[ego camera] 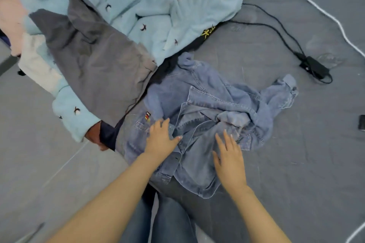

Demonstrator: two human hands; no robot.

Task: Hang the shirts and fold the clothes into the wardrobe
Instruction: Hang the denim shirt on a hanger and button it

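A crumpled blue denim shirt [213,108] with a small cartoon patch lies on the grey bed sheet [296,173] in front of me. My left hand [161,138] lies flat on its left side, fingers straight. My right hand [230,160] rests flat on the lower middle of the shirt, fingers spread. Behind the shirt is a heap of clothes: a grey garment [94,61] on top of a fluffy light-blue robe [150,4] with small dark bird marks.
A black power adapter [314,68] with its cable lies at the right, and a white cable [324,12] runs along the far right. A dark object [361,122] sits at the right edge. Pink and white garments [11,21] lie at the left. My jeans-clad legs [167,221] are below.
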